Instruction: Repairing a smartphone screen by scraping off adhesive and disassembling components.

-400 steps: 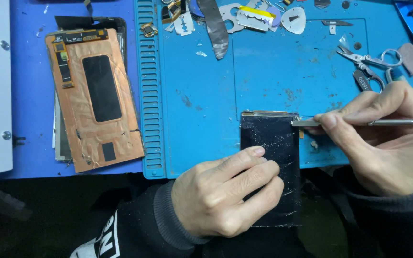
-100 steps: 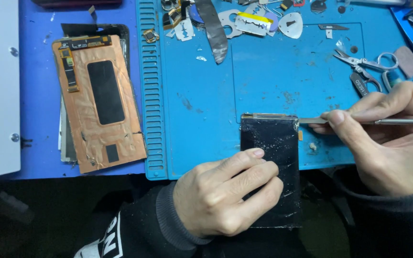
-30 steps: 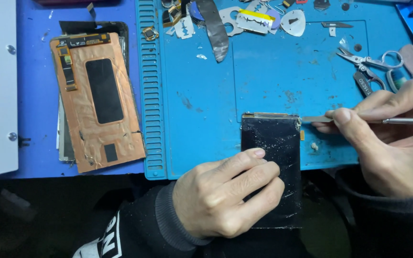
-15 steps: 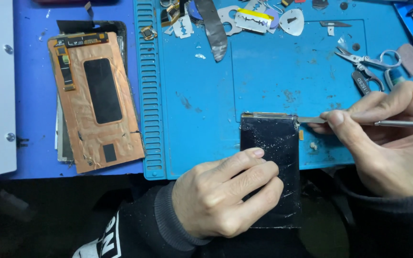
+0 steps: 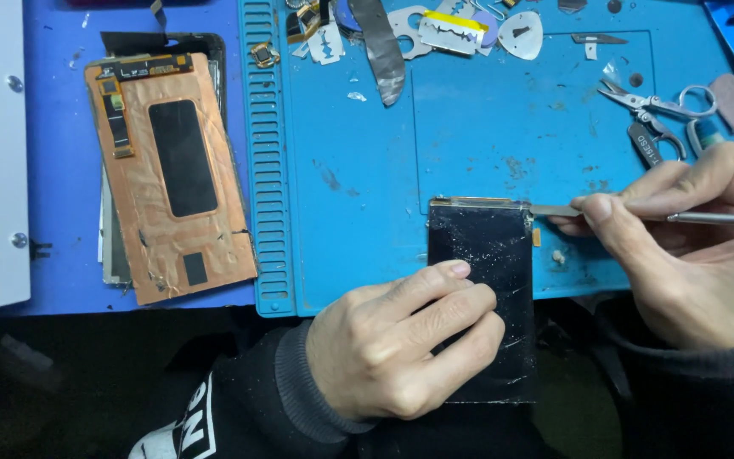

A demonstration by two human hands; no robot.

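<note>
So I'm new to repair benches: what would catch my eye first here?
Front and centre, the left hand presses down a dark scratched screen panel on the blue work mat, while the right hand holds a thin metal tool with its tip at the panel's upper right corner. To the far left lies a copper-coloured display back with a black patch.

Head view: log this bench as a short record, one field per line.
surface: blue repair mat
left hand: pressing down on the dark screen panel, fingers spread over its lower half
right hand: pinching a thin metal tool, tip at the panel's upper right edge
left of mat: copper-backed display panel, lying flat
top of mat: razor blades, white pick
upper right: small scissors
</note>
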